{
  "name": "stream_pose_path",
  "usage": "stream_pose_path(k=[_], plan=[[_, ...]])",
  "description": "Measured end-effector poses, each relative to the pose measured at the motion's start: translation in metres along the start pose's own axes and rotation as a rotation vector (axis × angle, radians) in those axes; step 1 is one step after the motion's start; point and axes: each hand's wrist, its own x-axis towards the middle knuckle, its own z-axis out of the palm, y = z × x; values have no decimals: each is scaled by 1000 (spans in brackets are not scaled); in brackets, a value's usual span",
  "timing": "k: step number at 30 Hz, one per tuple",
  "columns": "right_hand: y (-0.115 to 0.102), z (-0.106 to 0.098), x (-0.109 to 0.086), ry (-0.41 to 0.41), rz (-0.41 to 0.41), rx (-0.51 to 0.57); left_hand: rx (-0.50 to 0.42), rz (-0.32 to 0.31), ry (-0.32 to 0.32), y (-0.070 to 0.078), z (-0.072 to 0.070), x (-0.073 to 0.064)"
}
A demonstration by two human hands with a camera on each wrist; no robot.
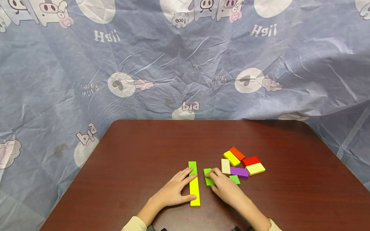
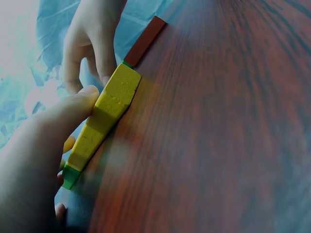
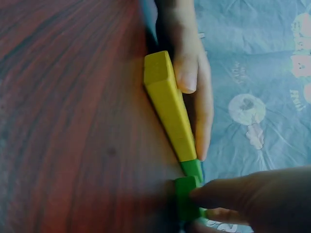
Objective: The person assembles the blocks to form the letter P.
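A straight row of blocks lies on the table, with a yellow length point(image 1: 194, 190) nearest and a green block point(image 1: 192, 164) at its far end. My left hand point(image 1: 175, 190) rests along the row with spread, fairly straight fingers, thumb on the yellow near end and fingertips over the upper part. Just right of the row, my right hand point(image 1: 226, 188) pinches another green block point(image 1: 207, 182) between thumb and fingers. In the right wrist view, the pinched green block point(image 3: 184, 194) appears close to the row's green end, overlapping it from this angle.
Right of the right hand lies a loose cluster: a beige block point(image 1: 225, 166), purple block point(image 1: 240, 172), bright yellow block point(image 1: 232, 158), orange-red block point(image 1: 237, 153), red block point(image 1: 251, 161), pale yellow block point(image 1: 255, 168) and a green block point(image 1: 235, 179). A patterned cloth point(image 1: 185, 64) hangs behind the brown table point(image 1: 144, 144).
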Motion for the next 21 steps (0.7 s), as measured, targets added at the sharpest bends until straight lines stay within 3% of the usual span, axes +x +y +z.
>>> stream_pose_path(k=[9, 21], plan=[[3, 16, 22, 175, 57, -42, 3, -13, -4, 0, -2, -1], [9, 23, 77, 165, 100, -38, -7, -17, -13, -1, -3, 0]])
